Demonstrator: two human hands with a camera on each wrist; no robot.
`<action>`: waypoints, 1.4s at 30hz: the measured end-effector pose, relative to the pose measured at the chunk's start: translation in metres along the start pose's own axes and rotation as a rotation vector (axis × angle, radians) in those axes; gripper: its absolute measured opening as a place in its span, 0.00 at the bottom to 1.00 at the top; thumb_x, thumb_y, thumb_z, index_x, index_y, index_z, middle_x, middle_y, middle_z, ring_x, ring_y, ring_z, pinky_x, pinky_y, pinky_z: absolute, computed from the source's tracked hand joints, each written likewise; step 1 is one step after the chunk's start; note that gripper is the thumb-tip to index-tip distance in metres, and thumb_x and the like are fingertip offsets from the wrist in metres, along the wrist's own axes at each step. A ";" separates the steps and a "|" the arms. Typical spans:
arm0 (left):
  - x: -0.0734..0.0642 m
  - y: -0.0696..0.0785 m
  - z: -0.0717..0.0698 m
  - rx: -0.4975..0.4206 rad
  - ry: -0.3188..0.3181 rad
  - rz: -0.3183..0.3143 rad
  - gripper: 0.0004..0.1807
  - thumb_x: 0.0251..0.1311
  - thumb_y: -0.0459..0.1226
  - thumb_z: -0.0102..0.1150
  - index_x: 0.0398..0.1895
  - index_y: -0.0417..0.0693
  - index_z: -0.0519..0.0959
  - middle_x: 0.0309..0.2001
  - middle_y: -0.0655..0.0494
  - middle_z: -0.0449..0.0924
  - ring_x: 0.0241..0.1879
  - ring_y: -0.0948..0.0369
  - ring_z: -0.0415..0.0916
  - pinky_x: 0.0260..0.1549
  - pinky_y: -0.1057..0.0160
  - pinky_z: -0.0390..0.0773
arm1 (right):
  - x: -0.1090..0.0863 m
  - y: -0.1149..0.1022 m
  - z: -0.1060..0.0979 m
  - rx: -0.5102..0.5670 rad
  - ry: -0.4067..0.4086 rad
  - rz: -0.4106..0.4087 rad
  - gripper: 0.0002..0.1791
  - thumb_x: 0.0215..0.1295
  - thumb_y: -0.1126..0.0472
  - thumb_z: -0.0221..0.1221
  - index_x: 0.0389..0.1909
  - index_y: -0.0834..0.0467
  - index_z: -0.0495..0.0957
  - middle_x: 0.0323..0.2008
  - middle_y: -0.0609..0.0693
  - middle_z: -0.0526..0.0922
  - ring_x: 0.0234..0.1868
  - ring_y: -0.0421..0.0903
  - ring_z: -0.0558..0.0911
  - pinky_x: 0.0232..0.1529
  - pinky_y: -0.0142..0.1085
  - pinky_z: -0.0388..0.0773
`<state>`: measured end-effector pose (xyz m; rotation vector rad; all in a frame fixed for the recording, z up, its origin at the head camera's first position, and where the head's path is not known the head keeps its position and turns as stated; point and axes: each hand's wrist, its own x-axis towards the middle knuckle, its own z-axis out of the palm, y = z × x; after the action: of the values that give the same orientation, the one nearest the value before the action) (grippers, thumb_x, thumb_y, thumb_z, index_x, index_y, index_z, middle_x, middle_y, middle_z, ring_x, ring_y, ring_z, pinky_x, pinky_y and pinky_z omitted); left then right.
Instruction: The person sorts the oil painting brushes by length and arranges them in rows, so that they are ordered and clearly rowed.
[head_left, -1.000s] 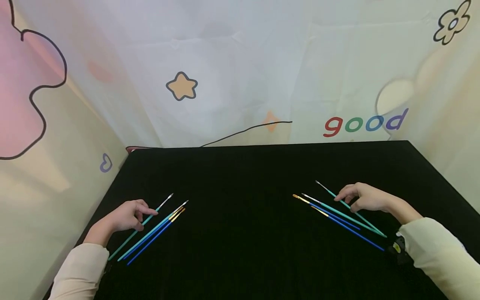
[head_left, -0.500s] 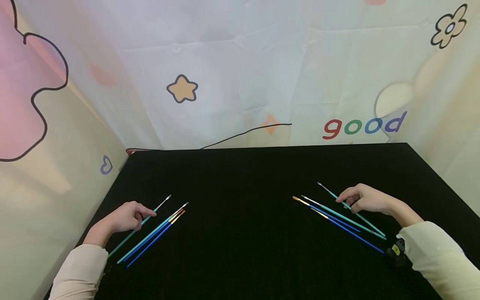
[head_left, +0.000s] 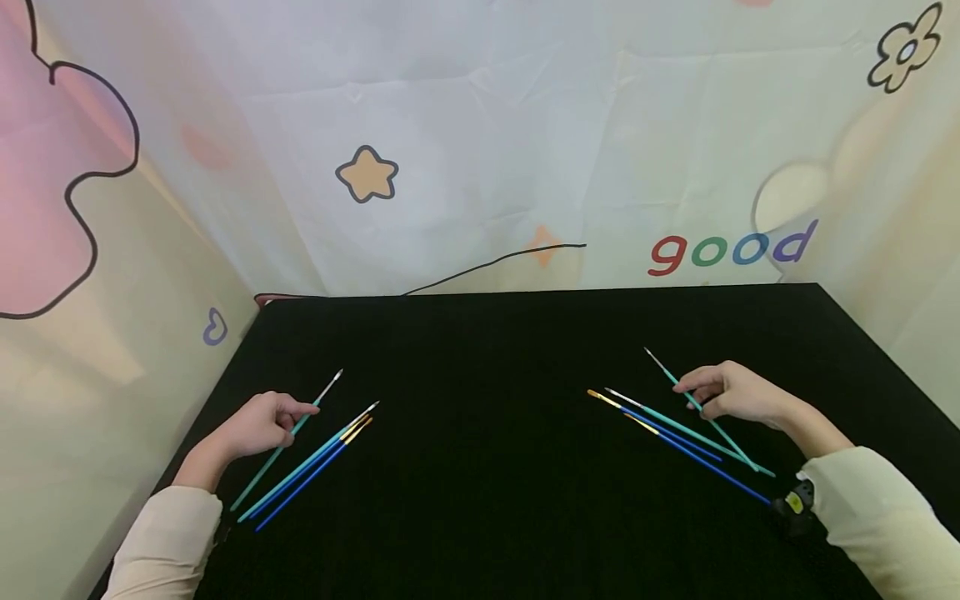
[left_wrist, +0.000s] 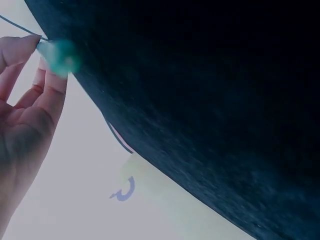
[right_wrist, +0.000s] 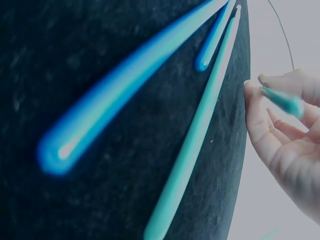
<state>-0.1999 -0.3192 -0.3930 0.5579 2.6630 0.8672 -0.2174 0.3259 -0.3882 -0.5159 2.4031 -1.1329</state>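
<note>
At the left of the head view, my left hand (head_left: 262,423) pinches a teal paintbrush (head_left: 262,479), bristles pointing away from me. In the left wrist view, its blurred teal handle end (left_wrist: 64,59) sticks out between thumb and fingers. My right hand (head_left: 742,393) pinches another teal paintbrush (head_left: 723,433) at the right, its thin tip pointing up and left. The right wrist view shows that handle end (right_wrist: 285,102) in the fingers, raised off the table. Right of the left hand lie a teal paintbrush (head_left: 303,467) and blue paintbrushes (head_left: 296,493), close together.
Beside my right hand lie a teal paintbrush (head_left: 697,435) and two blue paintbrushes (head_left: 712,471) with gold ferrules. Everything rests on a black-covered table (head_left: 480,450). A printed pale curtain (head_left: 480,167) stands behind it and along the sides.
Both hands have lifted their teal paintbrushes slightly. The left brush's handle end has shifted right; the right brush's tip has moved up and to the right. The lying brushes stay put.
</note>
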 end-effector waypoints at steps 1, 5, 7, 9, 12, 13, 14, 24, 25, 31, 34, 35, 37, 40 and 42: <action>0.001 0.002 0.000 0.006 0.017 0.007 0.22 0.46 0.20 0.52 0.50 0.32 0.75 0.15 0.60 0.62 0.22 0.61 0.65 0.30 0.61 0.70 | 0.000 -0.001 0.000 -0.001 0.004 -0.003 0.24 0.51 0.70 0.58 0.52 0.73 0.70 0.54 0.70 0.68 0.46 0.56 0.74 0.42 0.37 0.75; 0.004 0.008 -0.001 0.009 0.060 0.032 0.22 0.46 0.20 0.53 0.49 0.31 0.75 0.15 0.59 0.62 0.27 0.58 0.65 0.34 0.57 0.68 | 0.000 -0.005 0.000 0.008 0.001 -0.013 0.25 0.52 0.70 0.57 0.53 0.73 0.69 0.55 0.70 0.67 0.47 0.57 0.74 0.43 0.38 0.75; 0.005 0.010 -0.002 0.006 0.067 0.037 0.22 0.45 0.19 0.54 0.49 0.30 0.75 0.19 0.57 0.64 0.29 0.57 0.64 0.33 0.57 0.69 | 0.000 -0.006 0.001 0.011 -0.001 -0.022 0.25 0.53 0.71 0.56 0.53 0.74 0.68 0.55 0.71 0.66 0.47 0.56 0.74 0.43 0.38 0.75; 0.005 0.013 -0.003 -0.002 0.065 0.036 0.23 0.46 0.19 0.54 0.50 0.29 0.74 0.24 0.54 0.66 0.30 0.57 0.64 0.31 0.58 0.70 | -0.001 -0.008 0.001 0.017 0.002 -0.025 0.25 0.53 0.71 0.55 0.54 0.74 0.68 0.56 0.71 0.65 0.46 0.55 0.74 0.42 0.37 0.75; 0.006 0.015 -0.004 -0.012 0.064 0.031 0.24 0.46 0.20 0.55 0.52 0.29 0.73 0.30 0.51 0.67 0.31 0.57 0.64 0.30 0.60 0.71 | -0.001 -0.010 0.003 0.037 0.021 -0.029 0.25 0.52 0.72 0.55 0.54 0.75 0.67 0.56 0.71 0.63 0.45 0.53 0.75 0.41 0.35 0.76; 0.006 0.016 -0.004 -0.016 0.064 0.031 0.24 0.46 0.20 0.55 0.52 0.29 0.72 0.31 0.51 0.67 0.31 0.57 0.65 0.30 0.61 0.71 | -0.001 -0.011 0.003 0.046 0.026 -0.030 0.26 0.52 0.72 0.55 0.54 0.75 0.67 0.56 0.72 0.63 0.44 0.53 0.75 0.40 0.35 0.76; 0.006 0.017 -0.004 -0.020 0.064 0.034 0.24 0.46 0.20 0.55 0.52 0.29 0.72 0.31 0.50 0.67 0.31 0.56 0.65 0.30 0.61 0.71 | -0.001 -0.012 0.004 0.056 0.031 -0.030 0.26 0.52 0.72 0.55 0.54 0.76 0.67 0.56 0.72 0.63 0.44 0.53 0.75 0.40 0.35 0.76; 0.015 0.029 -0.001 -0.101 0.047 0.079 0.25 0.48 0.21 0.55 0.55 0.29 0.70 0.27 0.52 0.67 0.28 0.58 0.65 0.28 0.63 0.70 | -0.002 -0.018 0.006 0.050 0.036 -0.054 0.27 0.54 0.71 0.56 0.56 0.76 0.65 0.55 0.72 0.66 0.46 0.50 0.76 0.40 0.34 0.76; 0.016 0.030 -0.001 -0.103 0.052 0.086 0.26 0.48 0.21 0.54 0.55 0.29 0.70 0.27 0.52 0.67 0.28 0.59 0.65 0.28 0.64 0.69 | -0.002 -0.018 0.006 0.049 0.039 -0.054 0.27 0.54 0.71 0.56 0.56 0.76 0.65 0.54 0.72 0.67 0.46 0.50 0.76 0.40 0.34 0.76; 0.023 0.035 0.004 -0.076 0.126 0.093 0.26 0.47 0.21 0.55 0.55 0.30 0.71 0.34 0.48 0.69 0.29 0.58 0.66 0.27 0.65 0.71 | -0.002 -0.023 0.009 0.081 0.066 -0.045 0.28 0.54 0.71 0.55 0.57 0.76 0.63 0.53 0.73 0.67 0.46 0.54 0.76 0.41 0.34 0.76; 0.026 0.040 0.007 -0.088 0.161 0.096 0.27 0.47 0.21 0.56 0.55 0.31 0.71 0.35 0.48 0.69 0.30 0.57 0.66 0.25 0.65 0.70 | -0.001 -0.025 0.010 0.106 0.088 -0.049 0.28 0.55 0.72 0.55 0.57 0.76 0.62 0.54 0.73 0.66 0.46 0.54 0.77 0.40 0.34 0.77; 0.028 0.041 0.008 -0.093 0.168 0.099 0.27 0.47 0.20 0.55 0.55 0.31 0.71 0.35 0.48 0.69 0.30 0.57 0.65 0.25 0.65 0.70 | -0.001 -0.026 0.011 0.114 0.094 -0.054 0.28 0.55 0.72 0.54 0.57 0.76 0.62 0.54 0.74 0.66 0.45 0.54 0.78 0.40 0.34 0.77; 0.030 0.043 0.009 -0.099 0.179 0.106 0.27 0.47 0.20 0.55 0.56 0.31 0.70 0.35 0.48 0.69 0.30 0.57 0.65 0.25 0.65 0.70 | 0.001 -0.027 0.012 0.122 0.103 -0.063 0.28 0.55 0.72 0.55 0.57 0.76 0.62 0.54 0.73 0.66 0.45 0.53 0.78 0.40 0.34 0.77; 0.033 0.045 0.011 -0.100 0.197 0.118 0.27 0.47 0.20 0.55 0.55 0.32 0.71 0.34 0.48 0.68 0.30 0.57 0.65 0.25 0.65 0.69 | 0.003 -0.029 0.013 0.129 0.113 -0.071 0.28 0.55 0.72 0.55 0.57 0.76 0.62 0.54 0.73 0.67 0.44 0.52 0.78 0.40 0.34 0.77; 0.036 0.047 0.012 -0.101 0.207 0.122 0.27 0.47 0.20 0.55 0.55 0.32 0.71 0.34 0.48 0.67 0.29 0.57 0.64 0.25 0.65 0.68 | 0.004 -0.030 0.014 0.132 0.119 -0.074 0.28 0.55 0.71 0.55 0.57 0.76 0.62 0.53 0.73 0.68 0.44 0.52 0.78 0.40 0.33 0.77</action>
<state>-0.2144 -0.2628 -0.3787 0.6437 2.7708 1.1453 -0.2088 0.2975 -0.3736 -0.5112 2.4041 -1.3799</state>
